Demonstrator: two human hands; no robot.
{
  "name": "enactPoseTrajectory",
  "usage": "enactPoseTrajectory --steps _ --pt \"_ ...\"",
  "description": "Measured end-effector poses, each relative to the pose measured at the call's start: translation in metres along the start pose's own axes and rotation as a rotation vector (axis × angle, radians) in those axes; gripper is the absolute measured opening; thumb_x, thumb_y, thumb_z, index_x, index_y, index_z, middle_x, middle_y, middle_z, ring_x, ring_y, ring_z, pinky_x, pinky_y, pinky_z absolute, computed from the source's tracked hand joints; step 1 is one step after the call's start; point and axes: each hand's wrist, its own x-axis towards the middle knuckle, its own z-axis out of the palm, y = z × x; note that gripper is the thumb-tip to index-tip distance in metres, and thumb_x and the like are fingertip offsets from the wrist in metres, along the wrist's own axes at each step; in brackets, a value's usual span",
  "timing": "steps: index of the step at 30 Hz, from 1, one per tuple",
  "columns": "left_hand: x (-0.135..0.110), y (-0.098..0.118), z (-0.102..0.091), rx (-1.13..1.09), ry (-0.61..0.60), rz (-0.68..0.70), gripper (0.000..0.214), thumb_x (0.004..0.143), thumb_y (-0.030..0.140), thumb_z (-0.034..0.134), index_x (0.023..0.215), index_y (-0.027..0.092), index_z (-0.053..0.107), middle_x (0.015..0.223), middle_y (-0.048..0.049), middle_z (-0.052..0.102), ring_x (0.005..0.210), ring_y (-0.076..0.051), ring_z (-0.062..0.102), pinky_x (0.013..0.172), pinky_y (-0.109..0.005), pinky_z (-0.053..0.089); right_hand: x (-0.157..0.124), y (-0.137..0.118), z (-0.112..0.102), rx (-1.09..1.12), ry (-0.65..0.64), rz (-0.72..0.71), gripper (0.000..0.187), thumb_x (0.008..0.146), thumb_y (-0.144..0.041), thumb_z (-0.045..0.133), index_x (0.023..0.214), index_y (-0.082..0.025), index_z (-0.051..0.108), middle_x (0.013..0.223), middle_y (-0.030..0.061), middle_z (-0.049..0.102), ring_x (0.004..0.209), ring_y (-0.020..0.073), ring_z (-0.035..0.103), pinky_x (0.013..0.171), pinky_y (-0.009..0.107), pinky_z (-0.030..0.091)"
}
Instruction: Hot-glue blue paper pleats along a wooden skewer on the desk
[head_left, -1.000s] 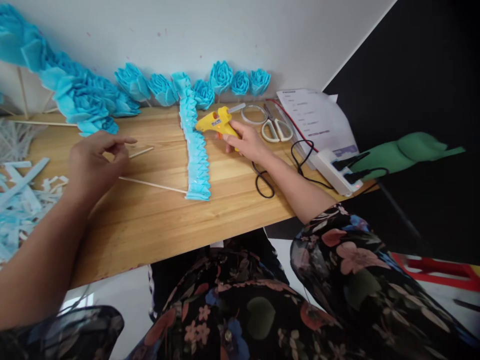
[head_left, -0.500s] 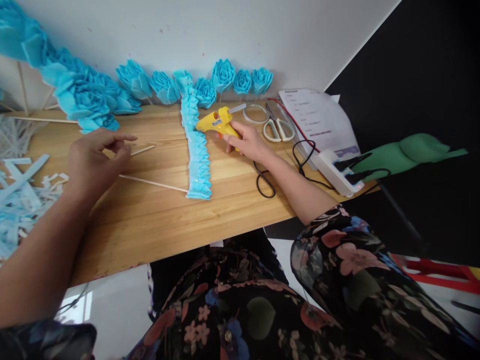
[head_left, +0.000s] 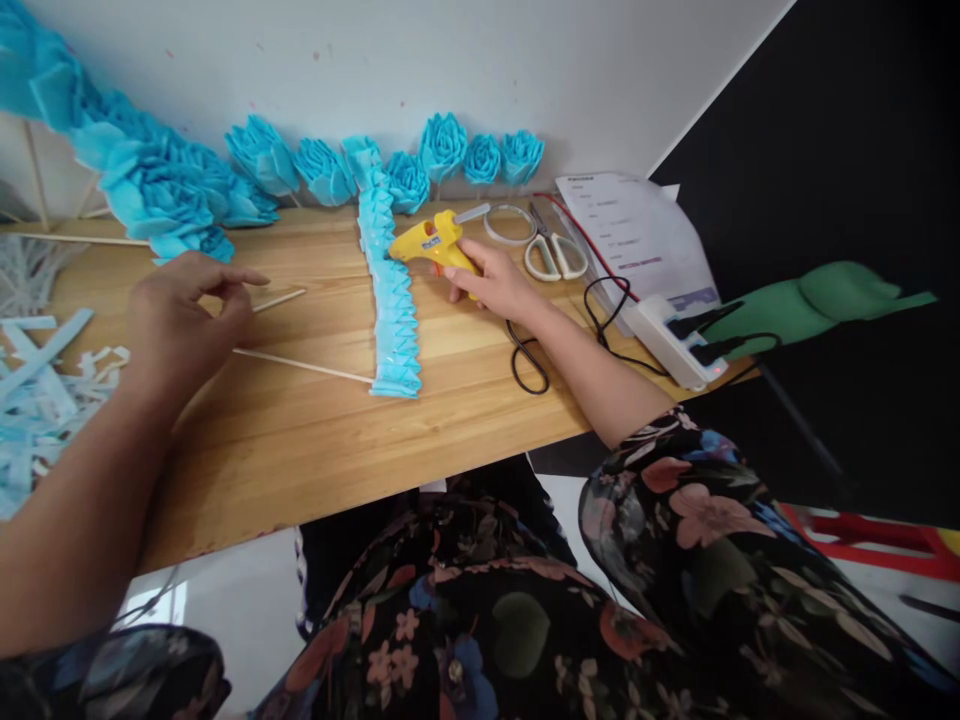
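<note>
My right hand [head_left: 487, 280] is closed around a yellow glue gun [head_left: 429, 240] with a clear glue stick poking out of its back. The nozzle meets the right edge of a long pleated strip of light blue crepe paper [head_left: 391, 300], laid upright across the table. My left hand [head_left: 191, 315] hovers at the left with its index finger stretched out and a gap to the thumb. Beneath or beside it lies a short thin wooden stick [head_left: 281, 300], one end hidden by the thumb. Another thin stick [head_left: 307, 367] runs from near that hand to the strip's bottom end.
Blue paper flowers [head_left: 442, 148] line the wall, with a larger bunch [head_left: 161, 190] at left. Paper scraps [head_left: 45, 400] lie far left. Scissors [head_left: 553, 257], a tape roll [head_left: 510, 225], printed sheets [head_left: 630, 235], a black cord [head_left: 529, 370] and a power strip [head_left: 667, 340] are at right.
The whole view has shifted slightly. My left hand seems to have drawn a little to the left; the glue gun's nozzle stays at the same spot on the strip.
</note>
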Motion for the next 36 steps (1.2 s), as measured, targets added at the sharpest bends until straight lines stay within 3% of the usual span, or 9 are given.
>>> enactPoseTrajectory --steps 7,14,20,26,30,32,36 --pt "0.001 -0.002 -0.001 0.021 -0.046 -0.034 0.044 0.105 0.043 0.056 0.116 0.02 0.092 0.096 -0.0081 0.078 0.091 -0.026 0.072 0.094 -0.041 0.06 -0.001 -0.001 0.0 -0.004 -0.01 0.016 0.057 0.112 -0.07 0.065 0.142 -0.022 0.072 0.142 0.0148 0.083 0.1 0.026 0.081 0.079 0.035 0.066" --pt "0.004 -0.028 0.002 0.287 -0.272 0.038 0.053 0.1 0.051 0.056 0.124 0.022 0.093 0.105 -0.0135 0.085 0.093 -0.031 0.072 0.084 -0.039 0.053 0.001 0.002 0.001 0.018 0.015 0.023 0.057 0.109 -0.068 0.071 0.141 -0.022 0.075 0.129 0.0115 0.087 0.097 0.027 0.081 0.08 0.037 0.068" --pt "0.002 -0.044 0.003 0.329 -0.274 0.095 0.06 0.102 0.041 0.044 0.13 0.023 0.094 0.117 -0.0172 0.088 0.103 -0.036 0.078 0.089 -0.043 0.056 0.0 0.001 0.001 0.004 0.019 0.029 0.052 0.112 -0.062 0.069 0.145 -0.022 0.075 0.142 0.0124 0.086 0.099 0.027 0.083 0.08 0.038 0.069" --pt "0.0 -0.059 -0.001 0.397 -0.211 0.066 0.061 0.103 0.038 0.042 0.129 0.021 0.093 0.122 -0.0178 0.086 0.112 -0.036 0.077 0.11 -0.049 0.059 0.001 -0.001 0.001 -0.013 0.016 0.055 0.052 0.113 -0.062 0.069 0.144 -0.021 0.075 0.13 0.0125 0.088 0.101 0.0286 0.084 0.078 0.037 0.069" --pt "0.001 -0.044 -0.006 0.306 -0.157 0.003 0.052 0.102 0.04 0.053 0.133 0.02 0.09 0.127 -0.0152 0.085 0.118 -0.035 0.078 0.119 -0.05 0.058 0.002 0.002 0.001 -0.024 0.008 0.056 0.058 0.112 -0.07 0.069 0.144 -0.022 0.074 0.118 0.0109 0.087 0.099 0.0288 0.083 0.076 0.036 0.068" --pt "0.002 -0.03 -0.009 0.254 -0.126 -0.023 0.052 0.103 0.043 0.054 0.132 0.02 0.091 0.123 -0.013 0.086 0.113 -0.033 0.08 0.113 -0.047 0.06 0.002 0.004 0.001 -0.031 0.003 0.041 0.059 0.111 -0.071 0.07 0.144 -0.023 0.074 0.126 0.0122 0.087 0.1 0.0292 0.083 0.076 0.037 0.068" --pt "0.003 -0.007 -0.009 0.103 -0.116 -0.097 0.047 0.1 0.044 0.052 0.111 0.022 0.092 0.105 -0.0066 0.088 0.101 -0.028 0.08 0.099 -0.039 0.061 0.002 0.004 0.001 -0.011 0.007 0.011 0.058 0.11 -0.066 0.071 0.147 -0.022 0.073 0.147 0.0153 0.083 0.102 0.0284 0.083 0.076 0.037 0.069"
